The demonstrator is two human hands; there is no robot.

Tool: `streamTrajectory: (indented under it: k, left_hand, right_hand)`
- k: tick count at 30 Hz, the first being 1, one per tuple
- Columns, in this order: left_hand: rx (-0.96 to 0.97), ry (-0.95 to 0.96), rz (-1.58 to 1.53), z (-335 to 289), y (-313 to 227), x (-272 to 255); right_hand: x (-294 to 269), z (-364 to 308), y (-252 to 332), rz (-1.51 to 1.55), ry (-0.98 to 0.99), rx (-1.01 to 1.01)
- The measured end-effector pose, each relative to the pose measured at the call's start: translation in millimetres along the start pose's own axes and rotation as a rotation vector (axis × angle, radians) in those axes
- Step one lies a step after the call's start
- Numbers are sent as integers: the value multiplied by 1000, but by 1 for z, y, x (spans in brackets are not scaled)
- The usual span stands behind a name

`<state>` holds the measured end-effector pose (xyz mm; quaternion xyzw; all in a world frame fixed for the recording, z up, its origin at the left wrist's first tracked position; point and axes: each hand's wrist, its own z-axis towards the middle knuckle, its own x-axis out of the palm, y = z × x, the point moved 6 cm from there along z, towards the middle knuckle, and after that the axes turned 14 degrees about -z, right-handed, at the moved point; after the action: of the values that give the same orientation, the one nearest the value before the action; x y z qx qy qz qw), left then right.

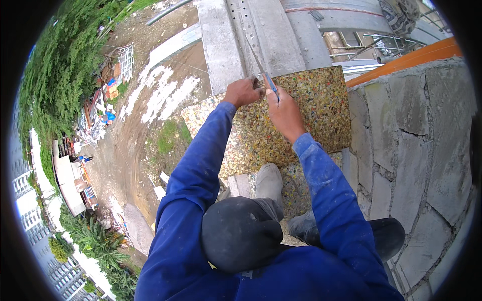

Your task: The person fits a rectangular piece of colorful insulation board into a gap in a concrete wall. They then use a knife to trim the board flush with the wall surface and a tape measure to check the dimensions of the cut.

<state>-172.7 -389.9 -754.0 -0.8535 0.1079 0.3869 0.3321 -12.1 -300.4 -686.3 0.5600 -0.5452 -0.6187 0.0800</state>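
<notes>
A thin saw-like blade point(257, 57) points away from me over the far edge of a speckled, multicoloured board point(321, 105). Its orange and blue handle point(271, 86) is wrapped in my right hand point(285, 114), which is over the board. Close beside it on the left, my left hand point(243, 93) has its fingers curled at the board's far edge, seemingly gripping it. The fingertips lie partly out of sight. The board sits in front of my boots, above another speckled surface point(296, 183).
A rough block wall point(396, 130) with mortar joints rises at my right, with an orange beam point(406, 60) beyond. Grey concrete beams point(221, 45) run ahead. Far below on the left is dirt ground point(120, 155) with debris and trees. My boot point(269, 183) stands near the drop.
</notes>
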Motion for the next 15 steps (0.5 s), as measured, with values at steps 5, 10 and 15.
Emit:
streamTrajectory:
  k: [5, 10, 15]
  left_hand:
    - [-6, 168, -38, 27, -2, 11]
    - [-27, 167, -44, 26, 25, 22]
    - [-26, 137, -13, 4, 5, 9]
  right_hand:
    - [1, -40, -23, 68, -71, 74]
    - [-60, -220, -19, -14, 39, 164]
    - [-58, -195, -17, -38, -23, 127]
